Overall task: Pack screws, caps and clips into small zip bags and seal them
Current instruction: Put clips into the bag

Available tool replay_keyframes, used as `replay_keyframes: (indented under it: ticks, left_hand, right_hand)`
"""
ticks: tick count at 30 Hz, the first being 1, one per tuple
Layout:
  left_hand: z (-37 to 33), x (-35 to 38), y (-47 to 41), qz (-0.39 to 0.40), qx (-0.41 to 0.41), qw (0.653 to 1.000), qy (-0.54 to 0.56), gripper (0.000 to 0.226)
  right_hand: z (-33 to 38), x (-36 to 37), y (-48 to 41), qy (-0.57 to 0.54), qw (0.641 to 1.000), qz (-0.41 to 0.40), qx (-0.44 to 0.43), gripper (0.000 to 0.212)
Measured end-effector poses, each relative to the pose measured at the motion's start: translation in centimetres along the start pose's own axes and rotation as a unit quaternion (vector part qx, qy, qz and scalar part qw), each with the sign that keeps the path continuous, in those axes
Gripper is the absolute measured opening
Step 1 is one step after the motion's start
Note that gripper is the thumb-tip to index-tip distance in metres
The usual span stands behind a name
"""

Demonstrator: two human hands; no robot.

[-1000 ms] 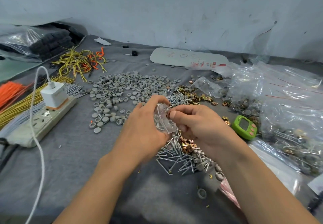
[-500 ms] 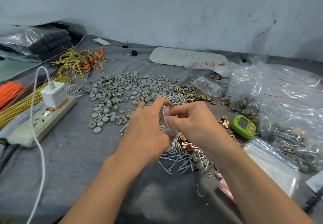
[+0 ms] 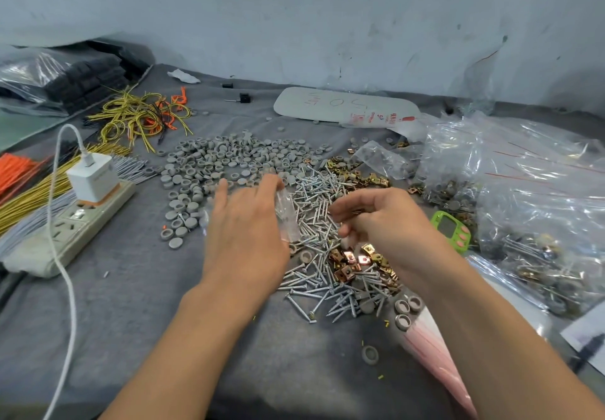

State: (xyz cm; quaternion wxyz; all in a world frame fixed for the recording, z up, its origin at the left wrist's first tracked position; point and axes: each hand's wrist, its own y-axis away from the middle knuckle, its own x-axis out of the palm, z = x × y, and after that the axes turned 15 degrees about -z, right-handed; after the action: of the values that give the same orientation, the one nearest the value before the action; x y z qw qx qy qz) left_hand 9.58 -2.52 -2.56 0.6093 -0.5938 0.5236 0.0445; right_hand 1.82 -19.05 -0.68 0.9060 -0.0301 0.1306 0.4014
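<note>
Near the front edge of the bench [image 3: 131, 321], right of centre, lies a pink strip [image 3: 435, 357]. Over the bench centre, the left hand [image 3: 245, 236] grips a small clear zip bag [image 3: 288, 220] on its thumb side; the bag is blurred. The right hand [image 3: 389, 223] hovers over the screws [image 3: 314, 210] with fingers curled, and it cannot be told whether it pinches anything. Copper clips [image 3: 350, 261] lie among the screws just in front of it. Grey caps [image 3: 226, 161] spread behind the left hand. Filled bags [image 3: 540, 216] occupy the right edge, and a power strip [image 3: 75, 226] the left.
</note>
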Motion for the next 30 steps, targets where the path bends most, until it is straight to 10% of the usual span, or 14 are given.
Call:
replay_keyframes:
  ticks: [30]
  left_hand:
    - [-1.0,-0.6,0.3,-0.017,-0.096,0.985,0.139,0.049]
  right_hand:
    - [-0.5,1.0,-0.2,0.094,0.973,-0.119,-0.174,0.012]
